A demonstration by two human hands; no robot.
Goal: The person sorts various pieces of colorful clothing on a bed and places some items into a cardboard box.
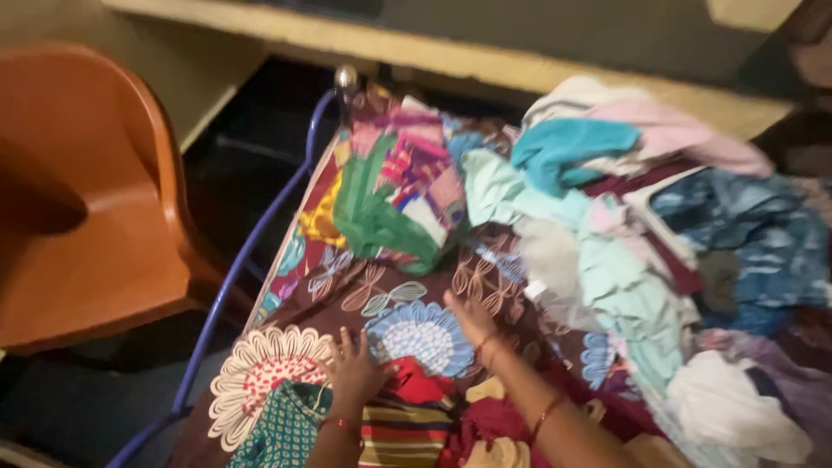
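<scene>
Your hands on the flowered bedsheet, near edge.

Your left hand (357, 371) lies spread, fingers apart, touching a red cloth (414, 381); your right hand (471, 317) rests open on the bedsheet (381, 290). A heap of clothes (624, 251) lies right; an orange chair (87, 199) stands left.

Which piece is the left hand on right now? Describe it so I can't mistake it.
On the brown floral bedsheet, look at the near edge, just right of its big cream flower. The left hand rests there on a small red cloth. It is plain red, unlike the green dotted fabric and the striped fabric beside it.
</scene>
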